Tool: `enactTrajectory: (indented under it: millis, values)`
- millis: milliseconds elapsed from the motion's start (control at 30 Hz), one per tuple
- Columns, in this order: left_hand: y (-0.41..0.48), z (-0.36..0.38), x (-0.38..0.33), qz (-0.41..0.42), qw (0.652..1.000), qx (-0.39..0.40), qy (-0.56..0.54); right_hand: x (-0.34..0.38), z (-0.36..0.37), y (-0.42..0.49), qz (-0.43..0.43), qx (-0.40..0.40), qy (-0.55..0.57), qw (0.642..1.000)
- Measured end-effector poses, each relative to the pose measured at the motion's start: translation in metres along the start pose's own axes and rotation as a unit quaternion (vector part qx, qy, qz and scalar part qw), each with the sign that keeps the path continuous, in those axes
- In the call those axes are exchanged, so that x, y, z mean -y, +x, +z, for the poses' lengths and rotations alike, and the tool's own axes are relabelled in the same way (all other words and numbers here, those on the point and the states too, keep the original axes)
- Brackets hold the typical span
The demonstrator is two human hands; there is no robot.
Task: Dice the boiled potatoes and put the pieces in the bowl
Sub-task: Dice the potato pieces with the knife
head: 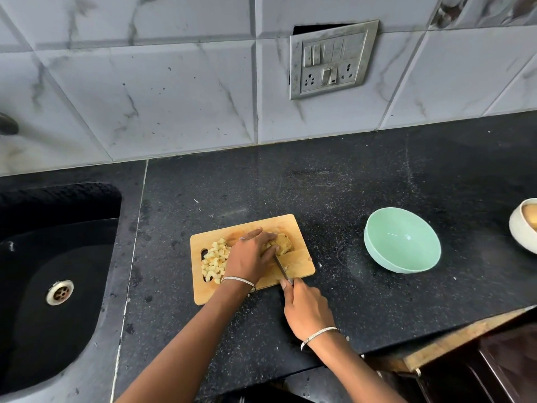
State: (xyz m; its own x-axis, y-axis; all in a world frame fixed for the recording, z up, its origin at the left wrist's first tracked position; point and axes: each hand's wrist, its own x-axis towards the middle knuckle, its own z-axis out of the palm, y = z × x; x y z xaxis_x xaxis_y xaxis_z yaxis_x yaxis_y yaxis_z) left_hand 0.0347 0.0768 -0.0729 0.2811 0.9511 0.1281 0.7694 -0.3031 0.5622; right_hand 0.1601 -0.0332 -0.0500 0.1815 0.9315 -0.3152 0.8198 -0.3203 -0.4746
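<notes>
Cutting under way, judged from how things lie; nothing is in the bowl yet.

- Nearest: right hand [308, 311], just off the near edge of the cutting board [300, 264]. Its grip is clamped on the knife [282, 270]. The handle is hidden inside the fingers, and the forefinger looks laid along the top.
- Blade axis: runs from the right hand away and slightly left, across the near right part of the board. The tip is lost under the left hand's fingers, next to the potato.
- Left hand [248, 257]: comes in from the near left, fingers arched over the potato [284, 245] and holding it down on the board. Grip closed on the potato, not flat. Its fingertips sit right beside the blade, which is the risk to watch.
- The potato lies at the far right part of the board, beyond the knife hand and to the right of the left palm. It is partly cut, though the detail is too soft to read.
- Diced pieces [215, 258]: heaped at the left end of the board, left of the left wrist, by the handle slot.
- Green bowl [406, 238]: on the table [348, 184], well apart to the right of the board, tilted toward the camera. The right hand is the nearer one to it.
- Judgement: the next stroke goes down through the potato, and the transfer right to the bowl comes later.
</notes>
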Motion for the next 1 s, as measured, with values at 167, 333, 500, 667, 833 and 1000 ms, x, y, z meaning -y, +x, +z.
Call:
enactTrajectory:
  millis: [167, 333, 500, 667, 833, 1000]
  values:
    - [0.002, 0.001, -0.002, -0.004, 1.0, -0.017, -0.007, -0.013, -0.002, -0.004, -0.017, 0.015, 0.0, 1.0]
    - [0.002, 0.001, 0.0, -0.011, 0.999, -0.028, -0.025, -0.035, -0.013, -0.02, -0.013, 0.053, 0.0, 0.998]
    - [0.0, -0.002, 0.005, -0.007, 0.998, -0.003, -0.065, -0.058, -0.057, -0.03, -0.006, 0.103, 0.04, 0.994]
    - [0.002, -0.012, 0.009, 0.01, 0.997, 0.055, -0.06, -0.056, -0.086, -0.021, 0.054, 0.105, 0.208, 0.971]
    - [0.0, -0.009, 0.004, -0.025, 0.998, 0.039, -0.043, -0.045, -0.069, -0.001, 0.035, 0.013, 0.176, 0.984]
    - [-0.004, -0.009, 0.003, -0.043, 0.998, 0.027, -0.022, -0.038, -0.041, 0.014, 0.035, -0.046, 0.026, 0.998]
